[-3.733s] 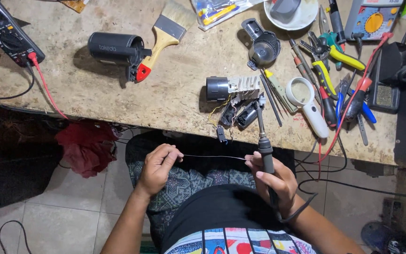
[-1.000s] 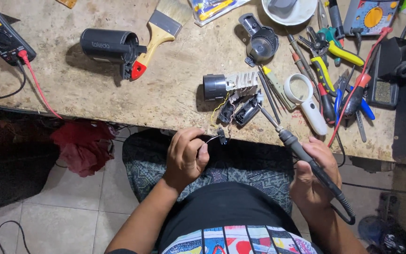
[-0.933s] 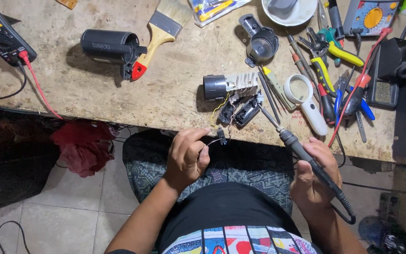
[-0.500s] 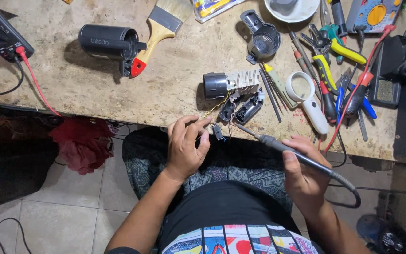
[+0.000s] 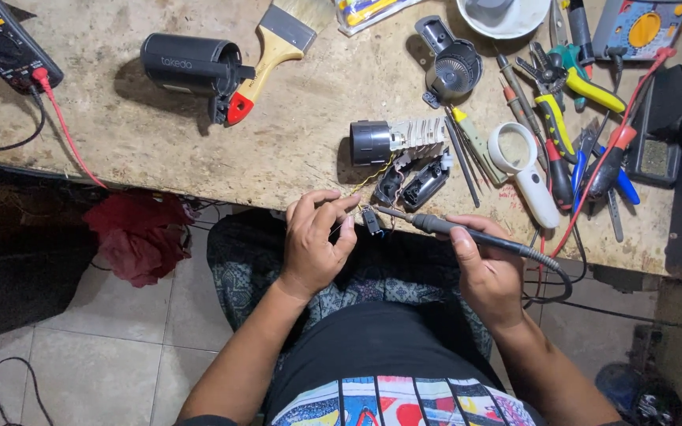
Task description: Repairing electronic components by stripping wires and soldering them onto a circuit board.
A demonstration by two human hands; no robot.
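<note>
Raised to the small connector (image 5: pixel 372 220), soldering iron (image 5: pixel 467 233) in right hand (image 5: pixel 487 272); left hand (image 5: pixel 315 243) fingers pinch wire (image 5: pixel 361 187).

Even, soft overhead light; sharp focus, short shadows, slight wide-angle edge distortion

Bare forearms, a black shirt with a multicoloured printed panel, and dark patterned trousers.
</note>
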